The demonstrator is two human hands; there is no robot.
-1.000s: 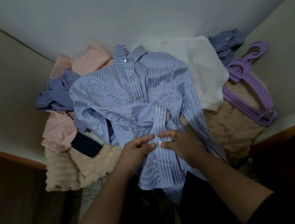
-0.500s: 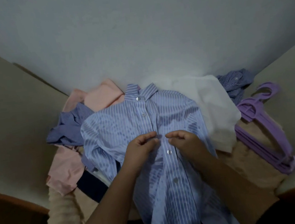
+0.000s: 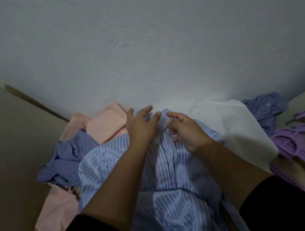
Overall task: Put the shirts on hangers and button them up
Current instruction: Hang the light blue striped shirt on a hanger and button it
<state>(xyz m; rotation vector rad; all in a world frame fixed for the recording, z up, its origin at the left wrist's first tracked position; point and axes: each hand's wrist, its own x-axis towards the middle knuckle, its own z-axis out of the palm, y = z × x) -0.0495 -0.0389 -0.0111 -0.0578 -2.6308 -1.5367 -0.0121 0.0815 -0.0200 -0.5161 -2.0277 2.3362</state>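
A light blue striped shirt [image 3: 116, 167] lies front up on the pile, its button placket [image 3: 162, 164] running toward me. Both hands are at its collar [image 3: 164, 114], which they mostly hide. My left hand [image 3: 141, 128] hovers over the collar's left side with fingers spread and straight. My right hand [image 3: 188, 132] is over the right side, index finger out and the other fingers loosely bent above the top of the placket. Neither hand plainly grips cloth. A bunch of purple hangers [image 3: 293, 142] lies at the right.
Around the striped shirt lie a white shirt [image 3: 231, 123], pink shirts [image 3: 106, 124], a dark blue fine-striped shirt [image 3: 65, 160] at the left and a blue checked shirt [image 3: 264, 107] at the far right. A pale wall [image 3: 139, 49] rises right behind the pile.
Both hands have left the buttons lower down the placket and moved up to the collar, opening their fingers. The camera has tilted up toward the wall.
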